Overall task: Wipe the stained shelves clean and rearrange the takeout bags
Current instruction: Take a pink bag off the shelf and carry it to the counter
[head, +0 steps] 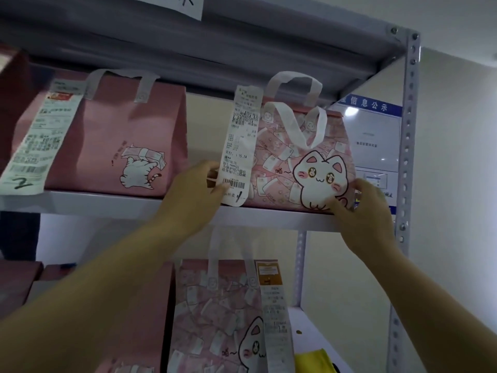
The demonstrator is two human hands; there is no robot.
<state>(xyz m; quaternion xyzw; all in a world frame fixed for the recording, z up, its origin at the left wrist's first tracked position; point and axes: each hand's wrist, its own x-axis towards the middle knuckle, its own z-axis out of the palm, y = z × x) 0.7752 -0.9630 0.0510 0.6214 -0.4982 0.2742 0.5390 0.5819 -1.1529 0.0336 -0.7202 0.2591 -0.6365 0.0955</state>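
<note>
We are working with one view only, head-worn, wide-angle. It is looking forward and slightly upward at a metal shelf [150, 204] unit, close in, within arm's reach. The underside of the upper shelf [242, 49] is filling the top of the frame; a lower shelf [317, 335] is showing at the bottom. Both forearms are entering from the bottom edge. The right upright [406, 157] is bowing from lens distortion. No second view is sharing the scene.

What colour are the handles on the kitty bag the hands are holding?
White. The handles on the pink cat bag show clearly in the head view.
</note>
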